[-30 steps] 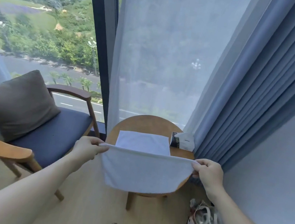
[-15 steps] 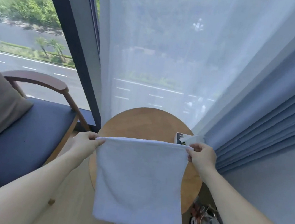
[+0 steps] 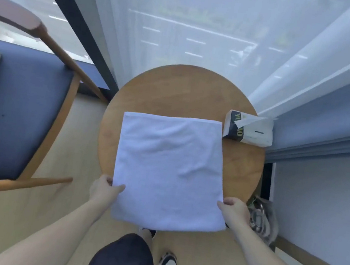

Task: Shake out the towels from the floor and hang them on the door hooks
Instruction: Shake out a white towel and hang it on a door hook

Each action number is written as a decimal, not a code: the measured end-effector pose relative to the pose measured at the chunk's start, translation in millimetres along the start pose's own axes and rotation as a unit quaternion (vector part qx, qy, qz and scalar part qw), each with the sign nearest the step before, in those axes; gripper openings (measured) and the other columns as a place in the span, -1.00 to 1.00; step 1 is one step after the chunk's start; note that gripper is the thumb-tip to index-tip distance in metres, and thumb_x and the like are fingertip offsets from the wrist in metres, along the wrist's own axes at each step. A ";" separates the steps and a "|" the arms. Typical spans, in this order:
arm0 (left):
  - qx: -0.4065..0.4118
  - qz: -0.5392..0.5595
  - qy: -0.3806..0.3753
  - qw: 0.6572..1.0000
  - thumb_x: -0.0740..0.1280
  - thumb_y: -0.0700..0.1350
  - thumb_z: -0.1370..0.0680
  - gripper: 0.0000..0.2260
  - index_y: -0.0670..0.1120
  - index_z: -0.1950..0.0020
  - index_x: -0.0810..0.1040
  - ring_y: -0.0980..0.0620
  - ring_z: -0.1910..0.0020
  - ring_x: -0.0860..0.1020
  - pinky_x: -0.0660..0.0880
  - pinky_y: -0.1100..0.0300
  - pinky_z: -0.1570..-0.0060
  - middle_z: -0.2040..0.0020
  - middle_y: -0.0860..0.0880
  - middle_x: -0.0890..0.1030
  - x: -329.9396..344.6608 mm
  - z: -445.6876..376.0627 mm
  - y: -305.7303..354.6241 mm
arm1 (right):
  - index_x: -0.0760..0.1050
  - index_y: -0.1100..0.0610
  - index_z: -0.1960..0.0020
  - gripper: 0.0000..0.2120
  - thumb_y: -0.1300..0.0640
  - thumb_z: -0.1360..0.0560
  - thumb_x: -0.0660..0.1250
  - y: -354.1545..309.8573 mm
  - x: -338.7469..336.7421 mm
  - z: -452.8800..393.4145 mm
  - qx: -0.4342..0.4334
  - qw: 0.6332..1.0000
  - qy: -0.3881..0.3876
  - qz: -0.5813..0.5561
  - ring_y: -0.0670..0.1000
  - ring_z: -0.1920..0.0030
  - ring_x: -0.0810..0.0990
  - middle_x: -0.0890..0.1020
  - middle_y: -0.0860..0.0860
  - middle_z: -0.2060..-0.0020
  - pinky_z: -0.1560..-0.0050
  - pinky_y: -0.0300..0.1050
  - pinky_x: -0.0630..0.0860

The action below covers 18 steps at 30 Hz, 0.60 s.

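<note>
White towel (image 3: 171, 167) spread flat over the near half of the round table (image 3: 187, 94), near edge hanging off the rim. Left hand (image 3: 101, 191) and right hand (image 3: 235, 210) each pinching a side edge near that overhang, fingers curled onto cloth. Probably light, limp, non-slip terry; best gripped at corners for shaking. Tissue box (image 3: 248, 129) at the right edge.

A round wooden worktop (image 3: 185, 94) stands by a daylit window with sheer white curtains (image 3: 183, 23), beside a blue-cushioned wooden armchair (image 3: 18, 111) on pale wood flooring (image 3: 27, 213).
</note>
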<state>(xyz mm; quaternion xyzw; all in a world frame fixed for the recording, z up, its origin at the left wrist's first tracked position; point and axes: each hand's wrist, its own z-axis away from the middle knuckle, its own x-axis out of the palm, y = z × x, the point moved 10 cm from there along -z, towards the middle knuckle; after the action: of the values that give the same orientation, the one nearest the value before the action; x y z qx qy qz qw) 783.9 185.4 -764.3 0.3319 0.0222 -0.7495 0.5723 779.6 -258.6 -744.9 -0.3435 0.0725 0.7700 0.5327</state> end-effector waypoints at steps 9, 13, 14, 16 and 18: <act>-0.147 0.301 -0.111 0.936 0.35 0.07 -0.62 -0.65 -0.06 -0.34 0.50 -0.08 -0.24 0.57 0.50 -0.10 -0.22 -0.25 0.01 0.61 56.1 43.0 -102.2 | 0.27 0.12 0.28 -0.62 0.00 -0.57 0.36 88.9 33.8 14.9 0.043 0.992 -0.041 -0.110 0.07 0.34 0.33 0.36 0.05 0.37 0.26 -0.10 0.24; -0.147 0.402 -0.028 0.903 0.37 -0.17 -0.62 -0.69 -0.27 -0.32 0.48 -0.13 -0.11 0.62 0.51 -0.01 -0.13 -0.20 -0.16 0.62 51.5 71.8 -115.4 | 0.53 0.24 0.12 -0.84 0.17 -0.55 0.43 108.2 28.4 26.0 0.073 0.965 -0.080 -0.237 0.19 0.09 0.67 0.65 0.15 0.10 -0.01 0.15 0.66; -0.142 0.401 -0.020 0.905 0.37 -0.21 -0.61 -0.69 -0.28 -0.32 0.48 -0.12 -0.08 0.62 0.51 0.01 -0.11 -0.20 -0.17 0.62 52.1 82.1 -117.0 | 0.54 0.26 0.08 -0.88 0.23 -0.54 0.44 111.6 23.7 28.9 0.075 0.960 -0.082 -0.256 0.19 0.12 0.67 0.65 0.18 0.07 0.01 0.14 0.67; -0.138 0.394 -0.011 0.908 0.38 -0.28 -0.59 -0.69 -0.30 -0.32 0.47 -0.15 -0.10 0.62 0.52 0.01 -0.08 -0.22 -0.21 0.61 54.5 103.1 -123.4 | 0.52 0.33 -0.01 -0.86 0.33 -0.51 0.44 120.5 14.3 35.5 0.083 0.946 -0.088 -0.299 0.16 0.24 0.64 0.65 0.25 0.04 0.11 0.05 0.67; -0.138 0.389 0.005 0.911 0.37 -0.36 -0.57 -0.69 -0.31 -0.31 0.46 -0.21 -0.13 0.61 0.54 0.01 -0.04 -0.23 -0.26 0.60 53.0 127.4 -130.5 | 0.50 0.33 -0.11 -0.79 0.37 -0.50 0.42 124.2 2.2 43.5 0.080 0.932 -0.089 -0.342 0.15 0.28 0.60 0.64 0.30 -0.01 0.22 -0.02 0.64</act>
<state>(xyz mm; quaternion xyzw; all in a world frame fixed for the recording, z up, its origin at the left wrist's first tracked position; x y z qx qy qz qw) 603.3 132.9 -738.0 0.2360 -0.0022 -0.4555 0.8584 651.4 -288.5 -745.0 -0.2337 -0.0359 0.5607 0.7935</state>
